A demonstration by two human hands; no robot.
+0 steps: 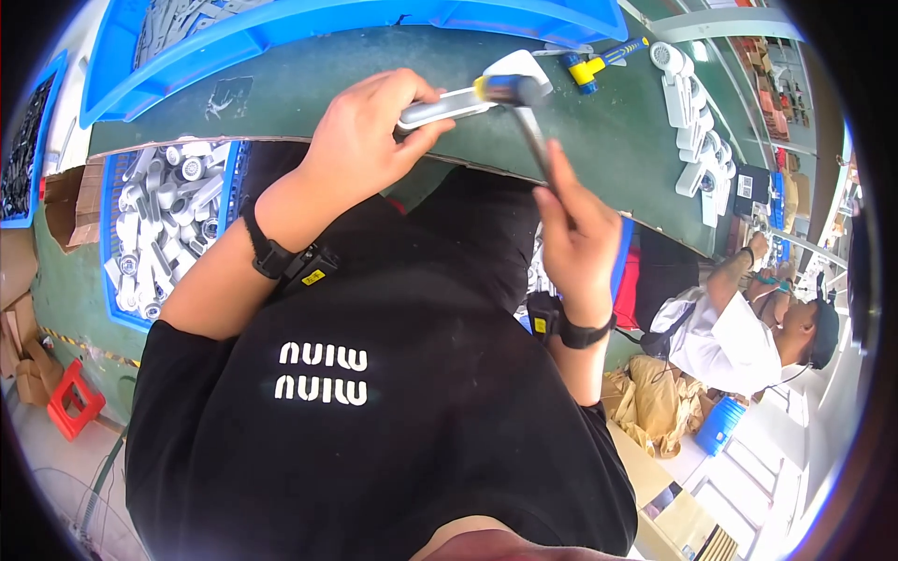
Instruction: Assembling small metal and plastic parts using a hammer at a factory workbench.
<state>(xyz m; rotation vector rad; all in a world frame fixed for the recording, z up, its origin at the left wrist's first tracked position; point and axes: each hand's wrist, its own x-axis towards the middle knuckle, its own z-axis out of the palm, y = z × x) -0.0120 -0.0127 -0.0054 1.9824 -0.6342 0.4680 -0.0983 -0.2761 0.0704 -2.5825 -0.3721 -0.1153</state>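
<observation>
Over the green bench [281, 89], my left hand [374, 122] pinches a long grey-and-white handle-shaped part [449, 107] between thumb and fingers. My right hand [580, 224] is closed round the shaft of a hammer [535, 136]. Blurred by motion, the hammer's head overlaps the far end of the part, and I cannot tell whether they touch. A white rounded piece [519, 65] shows just behind the head; whether it joins the held part is hidden.
A yellow-and-blue mallet [585, 70] lies farther right. White round-headed parts [687, 122] line the bench's right side. Blue bins hold grey pieces [187, 19] at the back and white parts [168, 224] at left. At right a person in white [730, 337] sits nearby.
</observation>
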